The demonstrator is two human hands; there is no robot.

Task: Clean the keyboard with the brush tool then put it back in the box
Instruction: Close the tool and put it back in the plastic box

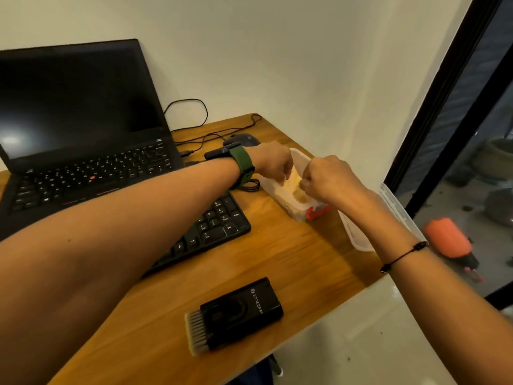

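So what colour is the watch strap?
Dark green, on the left wrist; the watch strap shows in the head view.

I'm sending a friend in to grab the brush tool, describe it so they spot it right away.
Start at the wooden desk and look at its near edge, in front of the black keyboard. The brush tool lies there alone: a flat black block with silver lettering and a row of pale bristles along one end.

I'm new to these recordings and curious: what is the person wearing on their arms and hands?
Both forearms are bare, with no sleeves or gloves in view. The left wrist carries a watch with a dark rectangular case on a dark green strap. The right wrist has a thin black cord bracelet with small dark knots or beads. No rings are visible.
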